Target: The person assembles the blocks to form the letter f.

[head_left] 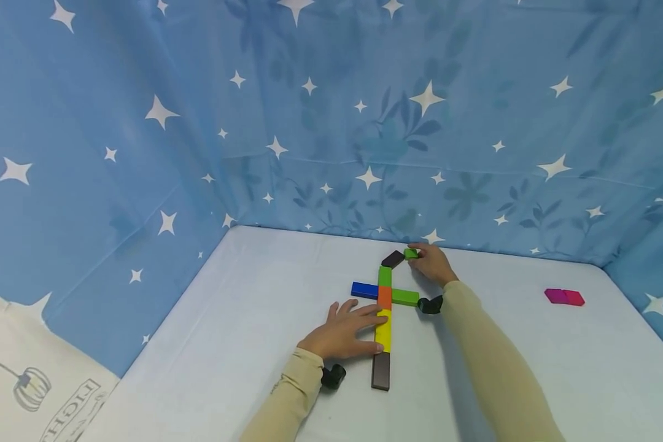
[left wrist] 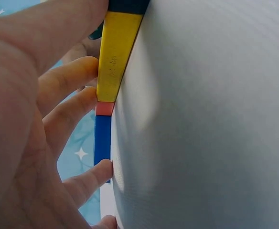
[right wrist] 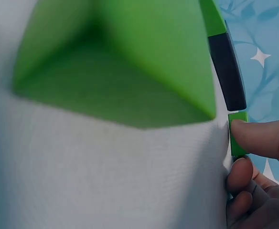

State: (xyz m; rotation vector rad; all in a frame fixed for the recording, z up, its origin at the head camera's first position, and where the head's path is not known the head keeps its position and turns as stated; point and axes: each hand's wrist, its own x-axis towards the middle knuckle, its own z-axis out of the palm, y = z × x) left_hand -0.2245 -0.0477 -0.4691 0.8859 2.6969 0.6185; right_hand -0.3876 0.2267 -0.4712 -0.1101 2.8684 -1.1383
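Coloured blocks form a cross on the white table. Its upright runs from a dark brown block through a yellow block and an orange block to a green block. A blue block juts left and a longer green block juts right. Beyond the top, a dark block lies slanted. At its far end my right hand pinches a small green block between thumb and fingers. My left hand spreads its fingers, fingertips touching the yellow block.
A magenta block and a red-pink block lie together on the right side of the white table. Behind the table's far edge hangs a blue star-patterned curtain. Black wrist devices sit under both wrists.
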